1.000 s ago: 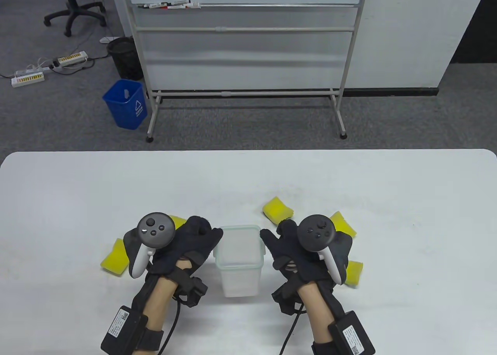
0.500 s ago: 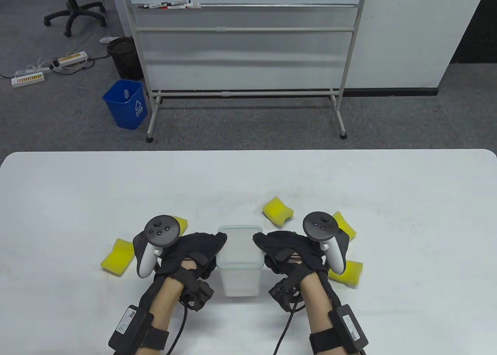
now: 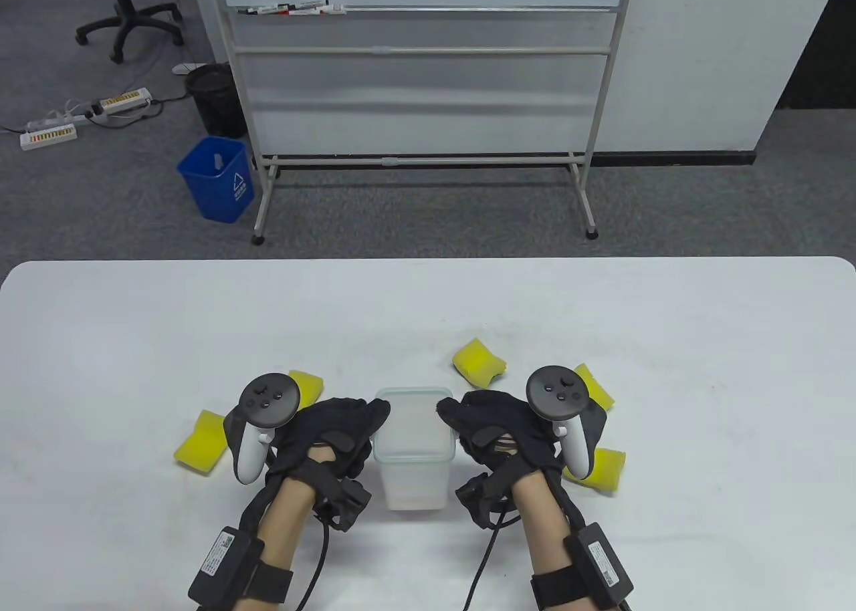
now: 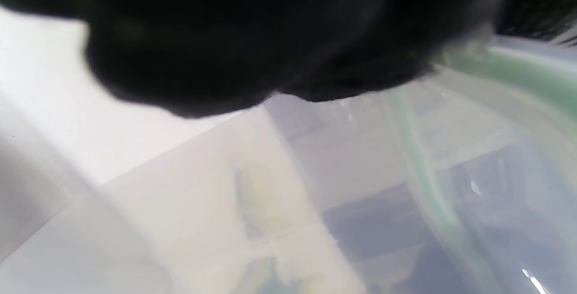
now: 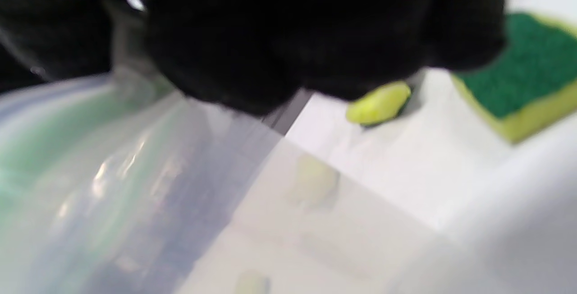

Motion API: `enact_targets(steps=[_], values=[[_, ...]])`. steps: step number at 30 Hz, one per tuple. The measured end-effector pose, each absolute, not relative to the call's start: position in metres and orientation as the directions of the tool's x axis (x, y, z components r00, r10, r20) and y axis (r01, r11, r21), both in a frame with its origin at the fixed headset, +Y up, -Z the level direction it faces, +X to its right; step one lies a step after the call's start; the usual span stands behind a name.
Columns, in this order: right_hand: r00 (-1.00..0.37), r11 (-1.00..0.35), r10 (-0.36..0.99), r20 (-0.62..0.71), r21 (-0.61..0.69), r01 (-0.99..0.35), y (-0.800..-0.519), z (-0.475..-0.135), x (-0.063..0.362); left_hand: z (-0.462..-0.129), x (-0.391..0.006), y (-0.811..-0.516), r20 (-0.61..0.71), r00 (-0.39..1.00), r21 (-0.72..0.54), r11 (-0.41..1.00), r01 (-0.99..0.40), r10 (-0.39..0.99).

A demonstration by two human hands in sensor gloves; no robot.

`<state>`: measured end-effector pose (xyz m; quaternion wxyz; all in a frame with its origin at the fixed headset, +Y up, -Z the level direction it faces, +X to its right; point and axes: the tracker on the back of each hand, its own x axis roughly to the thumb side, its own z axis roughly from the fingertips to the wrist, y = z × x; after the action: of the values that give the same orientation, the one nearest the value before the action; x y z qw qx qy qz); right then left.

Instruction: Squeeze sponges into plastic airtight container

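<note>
You're working in what looks like an office or meeting room: grey carpet, a rolling whiteboard (image 3: 428, 69) with markers (image 3: 294, 8) on its tray, a swivel chair (image 3: 127, 16), a blue recycling bin (image 3: 217, 180), a black mesh wastebasket (image 3: 214, 99), and power strips (image 3: 80, 116) trailing cables beyond your white desk (image 3: 428, 303).

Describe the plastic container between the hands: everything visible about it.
The container is a tall, squarish tub of translucent, frosted-looking plastic with a pale green rim, standing upright and lidless on the white table. No sponge shows inside it. The left hand and right hand press against its opposite upper sides at the rim; the wrist views show gloved fingers on the rim.
</note>
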<state>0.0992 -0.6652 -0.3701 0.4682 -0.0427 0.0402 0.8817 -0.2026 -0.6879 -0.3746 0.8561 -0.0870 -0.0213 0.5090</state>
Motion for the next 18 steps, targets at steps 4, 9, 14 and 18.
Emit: enact_targets(steps=[4, 9, 14, 18], values=[[-0.644, -0.647, 0.761, -0.086, -0.012, -0.763, -0.656, -0.366, 0.095, -0.372, -0.202, -0.684, -0.042, 0.512, -0.129, 0.503, -0.854, 0.858], [-0.732, -0.733, 0.68, -0.048, -0.07, -0.676, -0.644, -0.359, 0.088, -0.368, -0.204, -0.677, -0.046, 0.556, -0.085, 0.552, -0.83, 0.83], [-0.734, -0.72, 0.677, 0.053, -0.162, -0.675, -0.615, -0.339, 0.08, -0.358, -0.214, -0.649, 0.037, 0.489, -0.049, 0.49, -0.87, 0.872], [-0.681, -0.651, 0.716, 0.156, -0.205, -0.731, -0.598, -0.325, 0.078, -0.351, -0.228, -0.632, 0.123, 0.345, -0.061, 0.354, -0.933, 0.931]])
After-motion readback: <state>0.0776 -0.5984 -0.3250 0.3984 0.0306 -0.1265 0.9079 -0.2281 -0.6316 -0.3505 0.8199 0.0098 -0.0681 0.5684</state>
